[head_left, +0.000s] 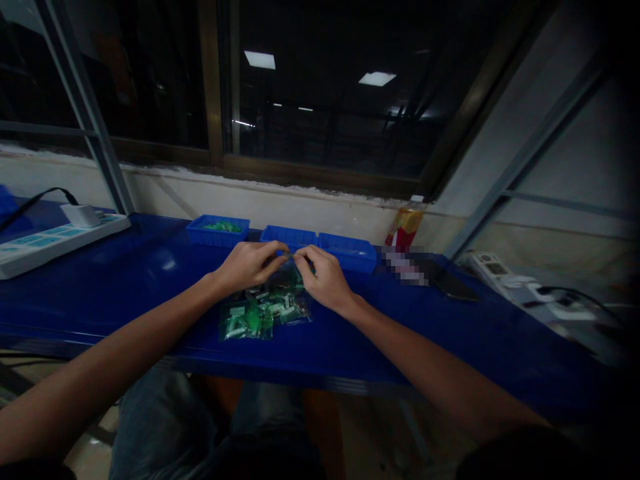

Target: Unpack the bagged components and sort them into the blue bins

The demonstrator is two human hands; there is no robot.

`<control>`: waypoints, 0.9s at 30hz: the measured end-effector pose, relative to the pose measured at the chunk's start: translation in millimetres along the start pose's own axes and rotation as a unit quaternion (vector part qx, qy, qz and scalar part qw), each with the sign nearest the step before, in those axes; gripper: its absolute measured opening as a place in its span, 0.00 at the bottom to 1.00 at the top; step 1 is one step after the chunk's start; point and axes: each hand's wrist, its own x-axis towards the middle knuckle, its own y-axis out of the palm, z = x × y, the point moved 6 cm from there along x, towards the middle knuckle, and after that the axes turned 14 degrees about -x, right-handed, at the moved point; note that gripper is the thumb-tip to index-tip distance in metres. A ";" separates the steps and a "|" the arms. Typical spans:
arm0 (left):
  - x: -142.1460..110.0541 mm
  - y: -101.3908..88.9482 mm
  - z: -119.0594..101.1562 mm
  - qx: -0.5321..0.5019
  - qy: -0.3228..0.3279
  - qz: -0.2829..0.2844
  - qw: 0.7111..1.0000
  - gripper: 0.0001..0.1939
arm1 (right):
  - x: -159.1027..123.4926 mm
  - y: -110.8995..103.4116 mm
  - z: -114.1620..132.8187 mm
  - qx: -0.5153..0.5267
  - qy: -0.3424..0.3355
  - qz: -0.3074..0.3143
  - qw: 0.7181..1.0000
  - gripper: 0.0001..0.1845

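Observation:
My left hand and my right hand meet over the middle of the table, thumb and fingers pinched. Between their fingertips is the top edge of what looks like a small clear plastic bag; its contents are too dark to make out. Just below and nearer to me lies a pile of clear plastic bags holding small green and white parts. Behind my hands stand a blue tray and, to its right, a second blue tray.
Another blue tray with green pieces stands back left. A white power strip lies on the blue table at the left. On the right are a dark phone and a red and yellow packet. A window rises behind.

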 end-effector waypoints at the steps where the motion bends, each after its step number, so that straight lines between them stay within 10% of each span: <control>1: 0.1 0.0 -0.3 0.004 0.001 0.000 1.000 0.12 | 0.0 0.0 -0.2 0.001 0.002 0.001 1.000 0.11; 27: -0.5 -4.5 -1.3 -0.039 -0.013 -0.008 0.999 0.16 | -0.9 0.0 -0.4 0.008 -0.001 -0.007 1.000 0.08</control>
